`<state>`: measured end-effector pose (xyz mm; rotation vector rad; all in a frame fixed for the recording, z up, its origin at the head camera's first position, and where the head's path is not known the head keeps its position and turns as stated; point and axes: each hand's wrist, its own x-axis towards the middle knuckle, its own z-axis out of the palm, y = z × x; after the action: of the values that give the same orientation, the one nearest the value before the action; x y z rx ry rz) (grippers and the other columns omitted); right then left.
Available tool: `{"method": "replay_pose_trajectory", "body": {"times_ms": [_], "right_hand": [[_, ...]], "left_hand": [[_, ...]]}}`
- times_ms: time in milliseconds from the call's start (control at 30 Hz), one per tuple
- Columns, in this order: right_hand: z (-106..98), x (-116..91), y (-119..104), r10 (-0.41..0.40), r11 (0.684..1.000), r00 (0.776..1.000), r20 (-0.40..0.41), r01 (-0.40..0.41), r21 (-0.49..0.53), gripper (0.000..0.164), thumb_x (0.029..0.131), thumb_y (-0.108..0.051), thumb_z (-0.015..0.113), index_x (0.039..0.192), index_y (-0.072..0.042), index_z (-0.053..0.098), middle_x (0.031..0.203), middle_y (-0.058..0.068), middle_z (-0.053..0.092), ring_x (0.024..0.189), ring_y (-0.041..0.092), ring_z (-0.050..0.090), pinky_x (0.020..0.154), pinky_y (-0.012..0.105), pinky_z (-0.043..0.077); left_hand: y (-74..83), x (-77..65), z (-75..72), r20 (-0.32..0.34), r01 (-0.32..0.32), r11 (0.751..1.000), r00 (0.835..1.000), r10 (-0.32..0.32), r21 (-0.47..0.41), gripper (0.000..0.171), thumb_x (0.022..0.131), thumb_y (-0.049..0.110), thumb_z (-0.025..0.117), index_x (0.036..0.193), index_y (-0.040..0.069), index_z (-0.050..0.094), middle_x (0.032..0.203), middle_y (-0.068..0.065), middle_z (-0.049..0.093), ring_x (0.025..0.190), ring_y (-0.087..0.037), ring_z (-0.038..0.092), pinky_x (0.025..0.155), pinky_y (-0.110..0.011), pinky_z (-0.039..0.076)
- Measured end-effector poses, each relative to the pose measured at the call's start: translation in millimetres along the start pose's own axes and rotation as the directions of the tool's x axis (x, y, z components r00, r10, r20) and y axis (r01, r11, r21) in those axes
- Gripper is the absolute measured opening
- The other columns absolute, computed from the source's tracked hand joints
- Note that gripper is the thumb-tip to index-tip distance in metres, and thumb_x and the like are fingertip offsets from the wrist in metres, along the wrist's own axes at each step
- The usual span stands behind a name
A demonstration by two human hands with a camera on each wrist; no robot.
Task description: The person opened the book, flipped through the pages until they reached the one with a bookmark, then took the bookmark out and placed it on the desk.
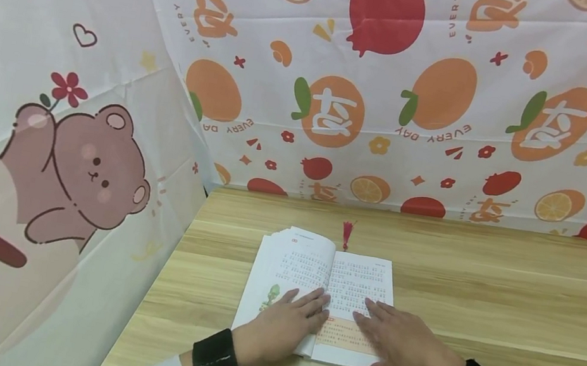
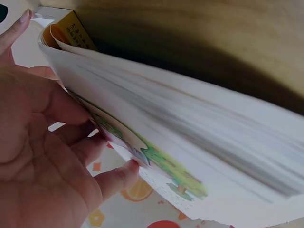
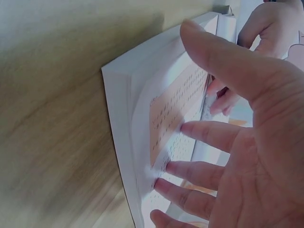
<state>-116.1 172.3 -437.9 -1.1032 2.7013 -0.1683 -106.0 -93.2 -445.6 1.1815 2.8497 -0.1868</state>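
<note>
An open book [image 1: 358, 283] with printed text lies on the wooden table, its left pages bulging near the spine. My left hand [image 1: 282, 325] rests on the left page close to the spine, fingers extended. Across the right page, fingertips of my right hand [image 1: 403, 341] touch the paper, with the thumb by the lower right corner. In the left wrist view a coloured picture shows on the page beside the left fingers [image 2: 118, 178]. An orange text box [image 3: 175, 109] on the right page appears in the right wrist view. Neither hand grips anything.
A red tassel [image 1: 346, 235] sticks out past the book's top edge onto the table [image 1: 484, 290]. A fruit-print cloth [image 1: 388, 95] hangs behind the table, and a bear-print cloth [image 1: 94, 164] hangs at the left. Black bands [image 1: 217, 363] circle both wrists.
</note>
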Motion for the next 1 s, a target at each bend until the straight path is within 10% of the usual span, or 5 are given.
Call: {"method": "replay_pose_trajectory", "body": {"times_ms": [533,800,1000], "right_hand": [[-11.7,5.6,-0.3,-0.113,0.994,0.99,-0.088,0.113,-0.003,0.05,0.086,-0.003,0.068,0.136,-0.006,0.061,0.142,0.022,0.056,0.13,0.042,0.054,0.105,0.062,0.042],[-11.6,11.8,-18.1,-0.201,0.971,0.903,-0.379,0.132,-0.2,0.071,0.085,-0.002,0.062,0.153,-0.008,0.041,0.162,0.018,0.031,0.149,0.039,0.028,0.114,0.061,0.03],[-7.9,7.9,-19.6,-0.098,0.985,0.883,-0.459,0.019,-0.174,0.074,0.095,-0.027,0.064,0.157,-0.005,0.03,0.164,0.017,0.025,0.151,0.036,0.025,0.118,0.057,0.027]], "left_hand": [[10.4,7.2,4.9,-0.025,0.013,0.994,1.0,-0.016,-0.111,0.071,0.098,0.064,0.044,0.141,0.008,0.056,0.153,-0.006,0.048,0.148,-0.023,0.034,0.109,-0.066,0.035],[18.8,9.9,2.3,-0.072,0.12,0.983,0.989,-0.131,-0.137,0.055,0.093,0.034,0.061,0.137,0.002,0.059,0.148,-0.008,0.053,0.145,-0.023,0.04,0.108,-0.064,0.037],[21.4,6.2,-5.5,-0.192,0.216,0.948,0.946,-0.263,-0.235,0.093,0.089,0.018,0.07,0.16,0.001,0.013,0.162,-0.023,0.026,0.144,-0.036,0.038,0.109,-0.056,0.041]]}}
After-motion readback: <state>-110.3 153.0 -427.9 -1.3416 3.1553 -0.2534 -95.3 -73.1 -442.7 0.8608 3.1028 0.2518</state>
